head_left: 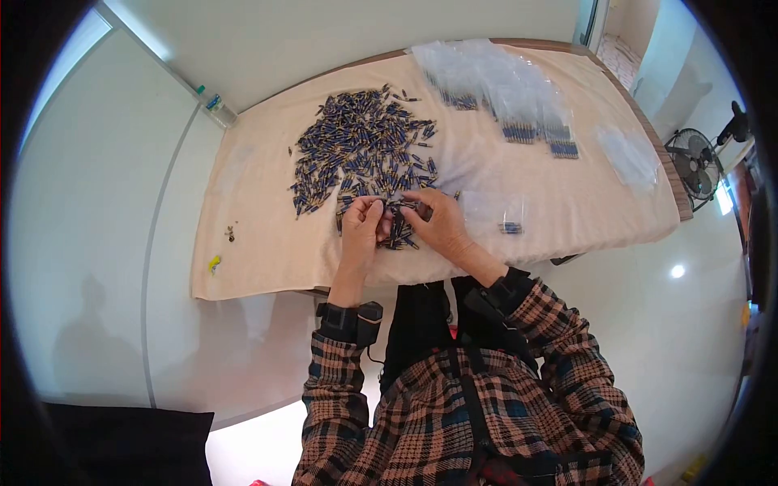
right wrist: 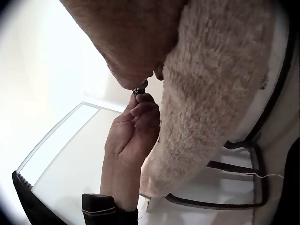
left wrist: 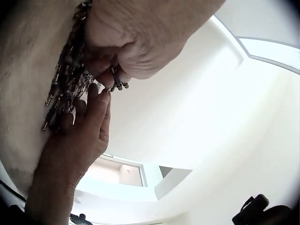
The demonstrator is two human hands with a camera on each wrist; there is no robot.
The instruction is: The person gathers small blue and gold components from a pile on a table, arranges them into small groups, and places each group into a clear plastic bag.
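Note:
A large heap of small blue-and-dark plug-like parts [head_left: 365,146] lies on a beige towel [head_left: 259,243] over the table. My two hands meet at the heap's near edge. My left hand [head_left: 374,212] has its fingers curled round a few of the parts [left wrist: 117,85]. My right hand [head_left: 417,206] pinches a small part [right wrist: 137,90] right against the left hand's fingertips [right wrist: 143,110]. In the left wrist view the right hand's fingers [left wrist: 96,112] touch the left hand beside more parts [left wrist: 65,89] on the towel.
Clear plastic bags [head_left: 502,97] filled with the same parts lie at the back right. A small bag [head_left: 506,223] with a few parts lies right of my hands. A yellow scrap [head_left: 214,263] sits near the towel's left edge. A fan [head_left: 693,162] stands on the floor.

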